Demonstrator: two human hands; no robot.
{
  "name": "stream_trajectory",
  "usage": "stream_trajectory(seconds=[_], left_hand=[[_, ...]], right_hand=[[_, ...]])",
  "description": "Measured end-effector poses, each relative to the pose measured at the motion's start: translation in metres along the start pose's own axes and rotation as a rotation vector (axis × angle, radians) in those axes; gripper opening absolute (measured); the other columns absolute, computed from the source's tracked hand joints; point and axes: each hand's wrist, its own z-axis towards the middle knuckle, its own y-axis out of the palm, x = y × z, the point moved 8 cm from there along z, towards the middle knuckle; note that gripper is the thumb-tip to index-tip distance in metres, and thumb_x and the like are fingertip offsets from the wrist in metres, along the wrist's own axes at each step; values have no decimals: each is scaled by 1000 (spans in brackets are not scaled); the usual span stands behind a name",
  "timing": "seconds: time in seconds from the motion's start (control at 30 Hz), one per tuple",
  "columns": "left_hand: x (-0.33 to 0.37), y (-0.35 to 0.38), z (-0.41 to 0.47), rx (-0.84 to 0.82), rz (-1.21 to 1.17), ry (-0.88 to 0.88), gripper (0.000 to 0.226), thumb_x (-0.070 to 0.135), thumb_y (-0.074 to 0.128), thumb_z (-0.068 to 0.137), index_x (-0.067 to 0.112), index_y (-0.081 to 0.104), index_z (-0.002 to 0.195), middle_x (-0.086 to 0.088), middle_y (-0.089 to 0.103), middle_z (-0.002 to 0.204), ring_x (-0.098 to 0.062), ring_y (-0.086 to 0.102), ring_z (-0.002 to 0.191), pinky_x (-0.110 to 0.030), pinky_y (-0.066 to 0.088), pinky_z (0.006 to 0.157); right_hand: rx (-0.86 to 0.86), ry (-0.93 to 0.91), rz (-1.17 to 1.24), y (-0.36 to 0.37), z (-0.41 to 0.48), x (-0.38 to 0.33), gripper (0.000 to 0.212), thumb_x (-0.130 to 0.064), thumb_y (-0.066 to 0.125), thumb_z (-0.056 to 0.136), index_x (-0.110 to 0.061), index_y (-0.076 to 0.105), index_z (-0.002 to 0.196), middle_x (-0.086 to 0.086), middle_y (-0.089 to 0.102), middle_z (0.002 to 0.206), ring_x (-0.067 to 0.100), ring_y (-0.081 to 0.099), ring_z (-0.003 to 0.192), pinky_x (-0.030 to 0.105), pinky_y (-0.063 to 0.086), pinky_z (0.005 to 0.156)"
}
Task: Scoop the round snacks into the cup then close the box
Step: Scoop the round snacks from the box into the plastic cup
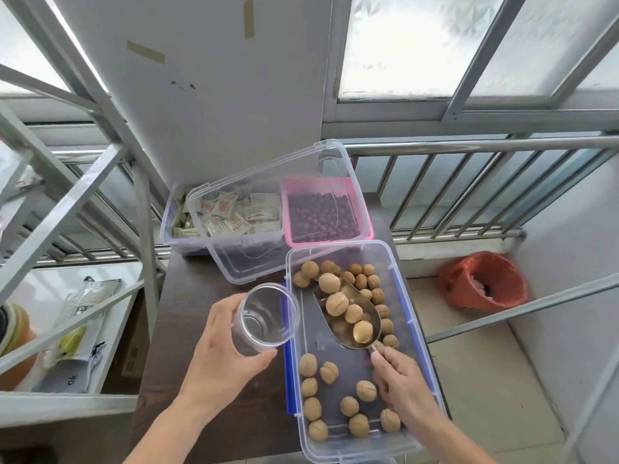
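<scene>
A clear plastic box (407, 296) with blue side clips sits open on the dark table and holds several round tan snacks (335, 408). My right hand (400, 378) grips the handle of a metal scoop (370, 326), which is lifted inside the box with three snacks in its bowl. My left hand (219, 356) holds an empty clear cup (268, 318) tilted toward the box's left rim. The box's clear lid (268, 209) leans against the containers behind.
Behind the box stand a clear bin of small packets (181, 236) and a pink basket of dark round fruits (323, 216). A metal railing (469, 145) runs at the back right, a red bin (482, 283) sits on the floor, and metal shelving (83, 195) stands left.
</scene>
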Motion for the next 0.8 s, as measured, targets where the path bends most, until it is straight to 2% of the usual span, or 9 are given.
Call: stream_trajectory(seconds=[0.1,0.2,0.27,0.37,0.47,0.63,0.73,0.8], left_hand=[[13,9,11,-30,21,59,90,31,92,62,57,34,126,26,47,127,7,50,118,-5,39,92],[22,19,20,-54,25,80,87,35,90,61,44,40,132,22,48,127,-6,55,116,-29,54,91],[28,24,26,-57,37,100,86,36,89,62,38,42,134,21,47,126,-7,54,117,-35,55,92],[40,28,31,-54,63,134,86,41,85,62,35,42,136,19,48,128,-7,51,120,-37,48,103],[49,31,31,-58,87,168,86,45,83,63,31,43,138,16,49,129,-6,49,122,-37,44,107],[57,33,28,-56,80,180,86,45,79,63,33,41,139,16,47,130,-6,48,122,-37,45,105],[57,33,25,-55,75,173,85,46,77,62,33,41,138,16,46,130,-6,46,121,-36,45,104],[57,33,23,-52,74,176,84,49,76,62,34,41,137,17,45,129,-5,46,119,-34,46,102]], right_hand=[[-31,-42,-61,-38,-21,-32,30,-11,51,101,5,57,76,-7,36,49,8,28,44,17,22,38],[-2,-115,-237,-76,-37,-70,30,-11,52,101,11,59,82,-7,36,47,3,30,41,14,26,39],[-17,-141,-307,-91,-48,-95,30,-13,53,100,9,63,83,-6,36,49,2,30,41,11,26,39],[-83,-126,-345,-100,-62,-129,30,-16,54,98,7,66,84,-4,35,51,5,27,41,13,25,37],[-193,-78,-401,-97,-70,-151,31,-18,53,99,8,65,89,1,33,53,7,25,40,13,24,36],[-289,-137,-726,-80,-72,-182,39,-31,53,100,2,57,80,-5,37,51,6,27,47,18,25,46],[-289,-157,-880,-73,-71,-195,41,-39,52,98,-3,55,80,-3,44,52,7,32,48,26,31,51],[-272,-152,-982,-74,-71,-204,39,-46,51,95,-11,59,81,0,55,56,7,40,49,32,43,55]])
